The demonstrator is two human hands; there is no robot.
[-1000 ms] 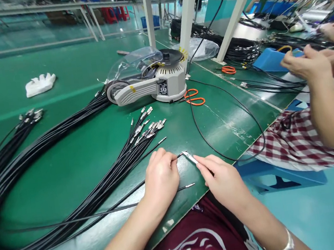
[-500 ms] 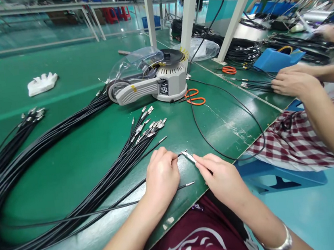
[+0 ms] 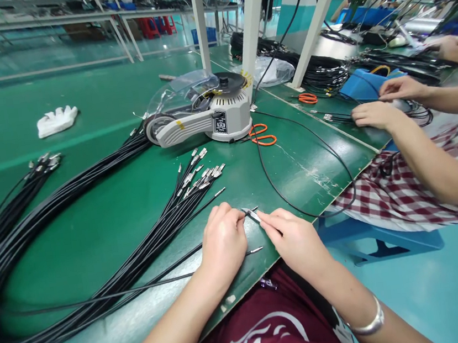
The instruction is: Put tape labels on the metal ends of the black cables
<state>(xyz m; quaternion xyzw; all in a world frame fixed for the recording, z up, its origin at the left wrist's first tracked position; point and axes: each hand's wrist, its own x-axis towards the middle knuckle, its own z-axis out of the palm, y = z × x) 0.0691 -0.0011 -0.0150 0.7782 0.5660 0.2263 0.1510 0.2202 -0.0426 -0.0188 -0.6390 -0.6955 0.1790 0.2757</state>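
My left hand (image 3: 224, 238) is closed in a pinch on a thin black cable, whose stripped end pokes out past the fingertips. My right hand (image 3: 298, 241) grips a slim, pointed silver tool (image 3: 253, 216), possibly tweezers. The tool's tip meets the cable end just right of my left fingers. Below, a second cable end (image 3: 257, 250) with a bare silvery tip sticks out from under my left hand. A thick bundle of black cables (image 3: 154, 239) curves across the green table (image 3: 103, 203), with metal connectors at its ends.
A grey tape dispenser (image 3: 226, 116) stands behind my hands, orange-handled scissors (image 3: 263, 135) beside it. A white glove (image 3: 57, 121) lies at the far left. On the right, a co-worker's hands (image 3: 376, 114) handle cables near a blue holder (image 3: 358, 86). A single cable (image 3: 269, 175) loops over the table edge.
My right hand has moved slightly left, bringing the tool over the cable end at my left fingers. The co-worker's hands have shifted apart. The whole view has moved a little.
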